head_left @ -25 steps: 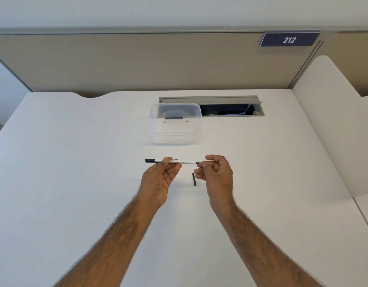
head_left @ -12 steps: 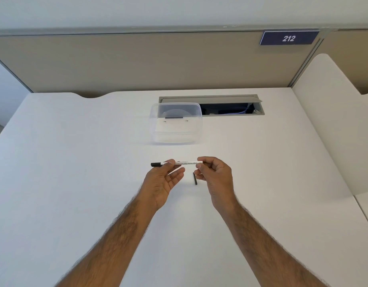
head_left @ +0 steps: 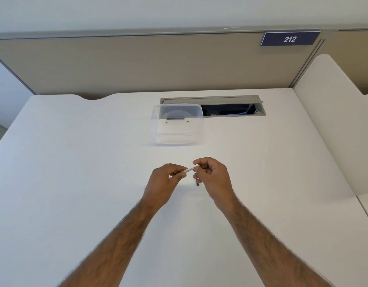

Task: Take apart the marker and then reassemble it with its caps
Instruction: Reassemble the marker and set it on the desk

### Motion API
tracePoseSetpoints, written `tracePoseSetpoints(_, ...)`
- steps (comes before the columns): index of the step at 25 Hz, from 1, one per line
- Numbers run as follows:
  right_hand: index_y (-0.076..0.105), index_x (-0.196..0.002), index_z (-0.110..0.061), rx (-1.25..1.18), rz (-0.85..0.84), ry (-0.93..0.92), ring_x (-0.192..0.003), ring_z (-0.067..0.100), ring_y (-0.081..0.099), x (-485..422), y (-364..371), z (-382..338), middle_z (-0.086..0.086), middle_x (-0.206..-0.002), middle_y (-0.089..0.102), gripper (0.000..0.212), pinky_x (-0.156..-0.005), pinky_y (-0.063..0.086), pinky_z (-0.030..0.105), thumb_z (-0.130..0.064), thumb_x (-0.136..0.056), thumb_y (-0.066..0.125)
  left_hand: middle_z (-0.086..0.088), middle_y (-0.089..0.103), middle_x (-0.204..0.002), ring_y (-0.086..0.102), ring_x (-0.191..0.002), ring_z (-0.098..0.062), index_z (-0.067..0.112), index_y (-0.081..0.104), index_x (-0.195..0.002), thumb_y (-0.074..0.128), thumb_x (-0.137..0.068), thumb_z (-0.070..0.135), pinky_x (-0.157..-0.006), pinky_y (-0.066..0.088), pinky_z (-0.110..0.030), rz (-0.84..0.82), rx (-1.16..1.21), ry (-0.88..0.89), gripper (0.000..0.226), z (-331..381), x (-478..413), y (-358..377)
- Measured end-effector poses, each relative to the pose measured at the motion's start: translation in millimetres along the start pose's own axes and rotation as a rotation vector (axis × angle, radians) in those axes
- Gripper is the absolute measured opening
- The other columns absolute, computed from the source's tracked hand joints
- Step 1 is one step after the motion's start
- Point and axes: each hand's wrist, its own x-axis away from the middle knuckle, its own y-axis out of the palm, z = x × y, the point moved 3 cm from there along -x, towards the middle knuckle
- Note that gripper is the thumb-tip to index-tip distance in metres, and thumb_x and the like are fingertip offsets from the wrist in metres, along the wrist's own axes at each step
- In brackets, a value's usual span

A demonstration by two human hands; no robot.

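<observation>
Now both hands pinch the marker (head_left: 189, 169): left hand (head_left: 165, 179) steadies the barrel, right hand (head_left: 210, 175) grips its end; one cap (head_left: 197, 182) waits on the surface (head_left: 75, 183).

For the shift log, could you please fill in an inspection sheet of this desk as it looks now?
Surface: white desk, bare around the work.
Job's things: marker held level between both hands; black cap lying on the desk by the right hand.
Clutter: clear plastic box, upside down.
Hands: left hand and right hand each pinch the marker.
Cables: some inside the open cable slot.
Surroundings: beige partition, sign 212.
</observation>
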Motion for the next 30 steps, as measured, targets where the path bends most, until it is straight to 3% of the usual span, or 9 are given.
tracePoseSetpoints(3, 0.073, -0.090, -0.023, 0.043, 0.127, 0.033, -0.066, 0.013, 0.067, -4.9, -6.8, 12.0, -0.006, -0.077, 0.072, 0.007, -0.059, 0.054, 0.028, -0.025, -0.091, 0.067, 0.019, 0.075, -0.087, 0.069, -0.083, -0.001, 0.033, 0.074, -0.089, 0.076, -0.089, 0.016, -0.071, 0.045, -0.006, 0.052, 0.141, -0.097, 0.018, -1.1, -0.6, -1.8)
tracePoseSetpoints(5, 0.070, -0.085, -0.021, 0.410, 0.163, 0.028, -0.076, 0.015, 0.068, -8.4, -13.7, 25.6, -0.008, -0.082, 0.071, 0.010, -0.067, 0.053, 0.029, -0.025, -0.091, 0.063, 0.020, 0.075, -0.087, 0.069, -0.083, -0.001, 0.032, 0.072, -0.087, 0.077, -0.089, 0.016, -0.071, 0.045, -0.006, 0.061, 0.169, -0.116, 0.016, 0.4, 0.1, -3.8)
tracePoseSetpoints(8, 0.062, -0.090, -0.017, 0.911, 0.017, 0.038, -0.088, 0.019, 0.061, -5.9, -12.0, 47.8, -0.003, -0.095, 0.064, 0.014, -0.075, 0.049, 0.034, -0.030, -0.091, 0.059, 0.018, 0.075, -0.089, 0.070, -0.084, -0.001, 0.028, 0.070, -0.088, 0.078, -0.089, 0.018, -0.075, 0.047, -0.009, 0.063, 0.198, -0.121, 0.013, 3.8, 1.3, -6.1)
tracePoseSetpoints(12, 0.060, -0.101, -0.014, 1.137, -0.035, 0.060, -0.097, 0.026, 0.060, -6.4, -4.1, 59.6, 0.004, -0.105, 0.059, 0.021, -0.080, 0.051, 0.037, -0.033, -0.092, 0.059, 0.018, 0.075, -0.089, 0.070, -0.085, -0.002, 0.030, 0.069, -0.087, 0.077, -0.089, 0.020, -0.078, 0.048, -0.017, 0.053, 0.193, -0.111, 0.013, 6.0, 2.6, -6.4)
tracePoseSetpoints(20, 0.059, -0.098, -0.010, 1.160, 0.013, 0.071, -0.091, 0.029, 0.061, -12.9, 2.0, 56.3, 0.008, -0.104, 0.059, 0.013, -0.075, 0.052, 0.039, -0.014, -0.094, 0.048, 0.015, 0.075, -0.083, 0.068, -0.080, -0.003, 0.035, 0.069, -0.086, 0.075, -0.088, 0.018, -0.072, 0.046, -0.010, 0.017, 0.149, -0.109, 0.019, 3.7, 1.8, -11.5)
tracePoseSetpoints(24, 0.058, -0.094, -0.011, 1.085, 0.037, 0.075, -0.087, 0.029, 0.059, -11.3, -5.7, 58.9, 0.008, -0.103, 0.056, 0.008, -0.073, 0.053, 0.039, -0.010, -0.090, 0.051, 0.010, 0.075, -0.081, 0.068, -0.080, -0.008, 0.033, 0.069, -0.088, 0.073, -0.089, 0.017, -0.072, 0.050, -0.019, 0.004, 0.143, -0.147, 0.016, -3.3, 2.2, -13.7)
tracePoseSetpoints(30, 0.058, -0.108, -0.010, 1.165, -0.012, -0.021, -0.091, 0.032, 0.059, -13.3, -4.1, 63.3, 0.009, -0.106, 0.054, 0.020, -0.073, 0.053, 0.039, -0.008, -0.090, 0.049, 0.010, 0.074, -0.082, 0.068, -0.079, -0.010, 0.036, 0.068, -0.088, 0.072, -0.089, 0.018, -0.072, 0.051, -0.020, -0.008, 0.117, -0.162, 0.019, -9.0, 2.4, -10.0)
